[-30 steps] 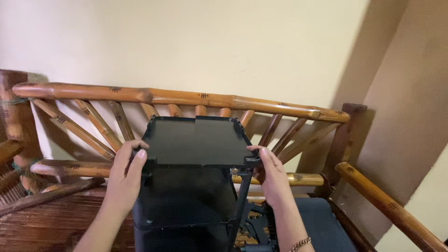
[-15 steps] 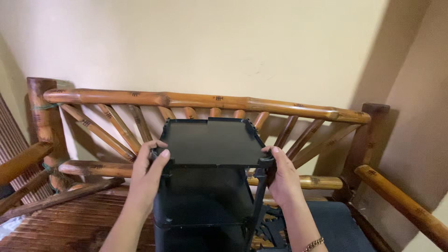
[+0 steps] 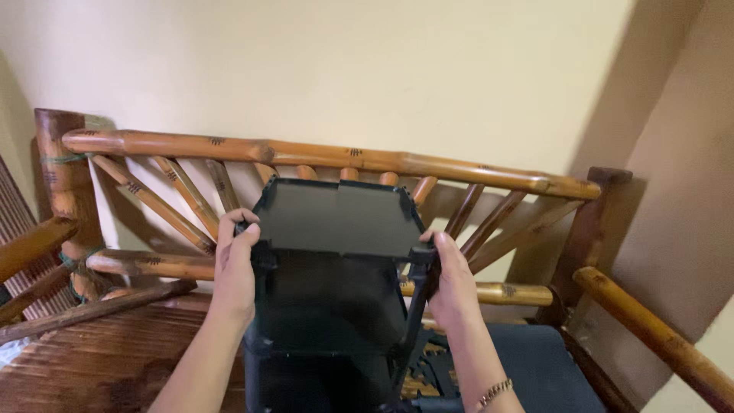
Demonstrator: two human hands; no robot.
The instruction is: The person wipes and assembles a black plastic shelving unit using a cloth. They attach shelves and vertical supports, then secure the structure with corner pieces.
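Black plastic shelf rack (image 3: 332,291) stands upright on a bamboo bench (image 3: 321,157), its top tier clasped at both near corners by the left hand (image 3: 235,264) and right hand (image 3: 453,283), each grip closed.

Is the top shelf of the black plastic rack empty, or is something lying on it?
Empty. The top shelf of the black rack shows only bare dark surface; the left hand and right hand grip its near corners.

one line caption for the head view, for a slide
Both hands, left hand and right hand, grip a black plastic shelf rack on a bamboo bench.
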